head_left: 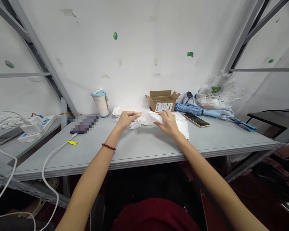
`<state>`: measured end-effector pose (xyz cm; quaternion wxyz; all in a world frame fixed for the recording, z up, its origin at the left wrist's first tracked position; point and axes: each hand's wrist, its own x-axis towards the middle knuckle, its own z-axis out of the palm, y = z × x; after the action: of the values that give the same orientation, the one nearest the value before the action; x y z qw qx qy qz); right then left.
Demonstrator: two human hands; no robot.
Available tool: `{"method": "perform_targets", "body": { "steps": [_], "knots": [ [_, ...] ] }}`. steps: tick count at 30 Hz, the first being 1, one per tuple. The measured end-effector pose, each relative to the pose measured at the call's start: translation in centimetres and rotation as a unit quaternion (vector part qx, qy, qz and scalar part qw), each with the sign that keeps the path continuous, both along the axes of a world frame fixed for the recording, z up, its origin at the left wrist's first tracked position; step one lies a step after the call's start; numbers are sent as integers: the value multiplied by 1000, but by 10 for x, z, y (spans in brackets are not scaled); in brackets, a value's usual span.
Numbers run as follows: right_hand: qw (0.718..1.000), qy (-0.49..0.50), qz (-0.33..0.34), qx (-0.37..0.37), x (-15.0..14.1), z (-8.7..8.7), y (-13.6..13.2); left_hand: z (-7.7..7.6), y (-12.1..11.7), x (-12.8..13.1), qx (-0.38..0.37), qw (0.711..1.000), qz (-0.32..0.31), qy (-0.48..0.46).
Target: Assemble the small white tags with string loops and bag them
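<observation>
My right hand (168,123) is closed around a white wrapped packet (156,117), thumb below and fingers over the top. My left hand (128,120), with a dark red bead bracelet at the wrist, pinches the thin translucent end of the same packet's wrapping (144,116). What is inside the wrapping cannot be made out. Under and behind the hands lie several white packets (134,125), partly hidden. A white padded envelope (183,129) lies flat beside my right wrist. Just behind my right hand stands an open cardboard box (162,102) with a label on its front.
A cream tumbler with a blue lid (100,103) stands at the back left. Left of my hands lies a blurred-out phone-like device (83,125) on a white cable (53,150). To the right are a phone (196,120), a blue folded umbrella (195,110) and a clear plastic bag (215,93).
</observation>
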<state>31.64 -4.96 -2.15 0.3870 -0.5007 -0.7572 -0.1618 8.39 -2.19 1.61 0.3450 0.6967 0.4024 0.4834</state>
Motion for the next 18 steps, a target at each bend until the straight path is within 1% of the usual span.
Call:
{"method": "perform_targets", "body": {
  "steps": [1,3,4,6,8,10,13,18],
  "knots": [
    [1000,8,-16,2,2,0,1,1,2,-6,-1,999,32,4],
    [999,20,-47,4,5,1,1,1,8,-16,1,995,85,54],
    [998,23,-59,2,6,2,1,-1,10,-21,5,990,104,98],
    [997,23,-75,-5,7,2,0,-5,14,-26,10,970,126,208],
    [997,19,-80,-12,6,2,0,-9,16,-27,9,947,117,298],
    [997,18,-79,-17,5,2,0,-13,17,-26,1,935,85,345],
    [997,15,-74,-25,3,1,0,-14,17,-23,-21,925,55,375],
    [996,0,-77,-49,1,2,-1,-15,14,-20,-27,903,49,425]
  ]
}}
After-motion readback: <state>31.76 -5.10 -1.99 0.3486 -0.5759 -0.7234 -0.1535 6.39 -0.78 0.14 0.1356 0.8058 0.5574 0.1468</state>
